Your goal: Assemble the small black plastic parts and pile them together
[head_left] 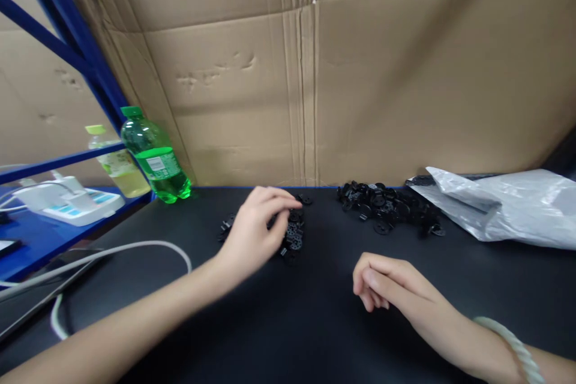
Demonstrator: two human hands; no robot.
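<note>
My left hand [258, 225] reaches over a small heap of black round plastic parts [292, 234] on the black table [315, 324]. Its fingers curl down onto the heap and touch the parts; whether one is pinched is hidden. My right hand [387, 285] rests low on the table near the middle, fingers curled loosely inward, nothing visible in them. A pale bracelet [513, 342] sits on that wrist. A larger heap of the same black parts [387, 207] lies further back, right of the left hand.
A grey plastic bag [504, 207] lies at the right beside the larger heap. Cardboard sheets [315, 72] wall off the back. A green bottle [155, 159] and a yellowish bottle [114, 165] stand at the left by a blue shelf frame [58, 30]. A white cable [135, 249] crosses the left table.
</note>
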